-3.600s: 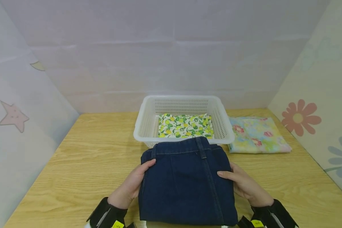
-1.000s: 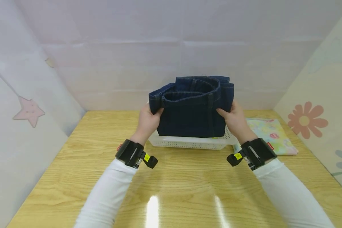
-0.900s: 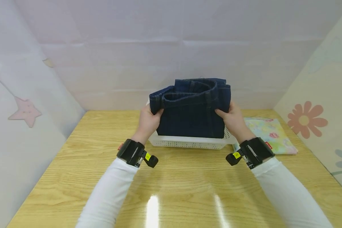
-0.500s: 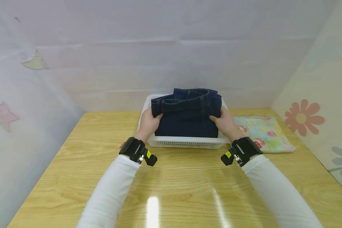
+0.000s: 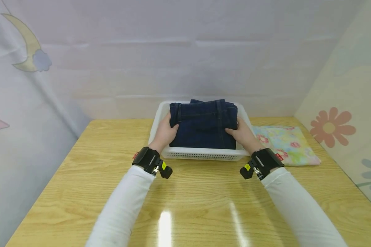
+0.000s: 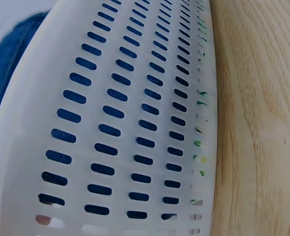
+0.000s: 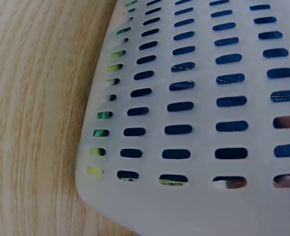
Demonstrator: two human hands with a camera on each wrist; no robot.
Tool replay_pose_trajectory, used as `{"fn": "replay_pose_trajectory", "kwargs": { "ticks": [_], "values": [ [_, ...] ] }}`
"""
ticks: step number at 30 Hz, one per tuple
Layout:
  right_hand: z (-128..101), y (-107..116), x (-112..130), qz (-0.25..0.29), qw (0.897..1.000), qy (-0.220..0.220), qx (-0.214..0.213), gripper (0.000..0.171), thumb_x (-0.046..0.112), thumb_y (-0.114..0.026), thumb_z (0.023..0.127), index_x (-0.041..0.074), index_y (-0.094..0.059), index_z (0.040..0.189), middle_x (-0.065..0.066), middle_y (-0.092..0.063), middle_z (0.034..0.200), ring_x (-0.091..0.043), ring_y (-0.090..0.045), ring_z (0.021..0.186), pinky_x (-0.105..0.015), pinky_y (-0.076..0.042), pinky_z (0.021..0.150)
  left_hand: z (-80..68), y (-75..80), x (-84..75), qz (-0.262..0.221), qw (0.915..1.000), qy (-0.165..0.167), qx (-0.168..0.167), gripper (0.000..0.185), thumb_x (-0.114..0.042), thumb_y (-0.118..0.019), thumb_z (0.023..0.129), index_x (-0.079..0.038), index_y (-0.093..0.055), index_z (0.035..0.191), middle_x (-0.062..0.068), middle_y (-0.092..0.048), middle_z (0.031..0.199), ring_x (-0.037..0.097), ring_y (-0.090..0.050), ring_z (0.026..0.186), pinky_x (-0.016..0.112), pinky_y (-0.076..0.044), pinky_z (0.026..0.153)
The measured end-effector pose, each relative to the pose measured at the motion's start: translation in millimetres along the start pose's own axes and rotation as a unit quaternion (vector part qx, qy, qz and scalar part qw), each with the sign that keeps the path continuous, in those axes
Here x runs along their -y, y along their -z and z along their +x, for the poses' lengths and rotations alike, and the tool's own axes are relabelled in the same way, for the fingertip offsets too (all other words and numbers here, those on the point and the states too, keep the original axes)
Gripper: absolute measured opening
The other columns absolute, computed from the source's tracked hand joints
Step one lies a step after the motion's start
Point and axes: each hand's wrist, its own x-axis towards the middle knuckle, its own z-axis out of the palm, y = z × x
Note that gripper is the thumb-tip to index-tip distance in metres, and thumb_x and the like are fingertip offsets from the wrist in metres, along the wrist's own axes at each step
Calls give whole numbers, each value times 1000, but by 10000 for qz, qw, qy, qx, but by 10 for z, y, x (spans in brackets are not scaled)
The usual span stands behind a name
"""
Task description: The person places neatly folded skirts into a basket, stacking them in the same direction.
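- My left hand (image 5: 165, 132) is at the left end of the folded jeans (image 5: 203, 124), fingers curled in over the denim edge and holding it, wrist just above the near-left corner of the white basket (image 5: 204, 154).
- On that wrist sits a black wrist camera (image 5: 149, 162), above the table's (image 5: 80, 178) wood.
- From the left wrist, it's all basket wall (image 6: 135, 123), close up: rows of slots, dark blue denim (image 6: 14, 73) showing through most of them, bits of green and yellow print at the slots nearest the table (image 6: 263, 123).
- The jeans sit down inside the basket, waistband toward the far side, and the basket stands at the far edge of the table, about the middle.
- My right hand (image 5: 239, 132) holds the right end of the jeans, thumb on top of the fabric, the other fingers tucked below the denim out of sight.
- From the right wrist, the same picture: slotted wall (image 7: 209, 98), denim behind the slots, fingertips (image 7: 288, 122) showing through at the right.
- Further right, a folded floral cloth (image 5: 284, 144) lies flat near the table's far right corner, just beside the basket.
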Motion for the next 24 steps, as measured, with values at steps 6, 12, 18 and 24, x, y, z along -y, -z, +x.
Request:
{"fn": "replay_pose_trajectory", "kwargs": {
  "ticks": [6, 12, 18, 24],
  "values": [
    [0, 5, -31, -672, 9966, -264, 404, 78, 14, -52, 106, -4, -2, 163, -42, -32, 155, -54, -43, 139, -59, -42, 114, -11, 38, 34, -65, 9962, 460, 737, 72, -15, -49, 109, -4, -5, 165, 22, -16, 171, 39, -26, 157, 47, -33, 125],
    [-12, 15, -54, -1100, 9909, -59, 774, 57, 14, -53, 105, -4, -35, 156, -38, -21, 162, -56, -25, 150, -62, -35, 119, -24, 25, 43, 188, 9929, 530, 1051, 54, -20, -45, 111, -6, -32, 161, 18, -30, 169, 40, -35, 153, 50, -38, 121],
    [-41, 15, -25, -1120, 9904, -54, 810, 47, 13, -53, 106, -4, -47, 149, -34, -23, 164, -54, -25, 150, -61, -35, 119, -40, 26, 34, 190, 9936, 446, 1025, 47, -19, -44, 110, -5, -43, 155, 19, -40, 163, 38, -47, 144, 45, -45, 103],
    [-43, 34, -34, -1328, 9873, 44, 868, 44, 13, -51, 107, -5, -50, 147, -34, -29, 162, -54, -33, 146, -61, -38, 117, -25, 16, 35, 299, 9937, 391, 1003, 42, -19, -43, 111, -4, -51, 149, 14, -62, 101, 21, -46, 77, 38, -38, 82]
  ]
}}
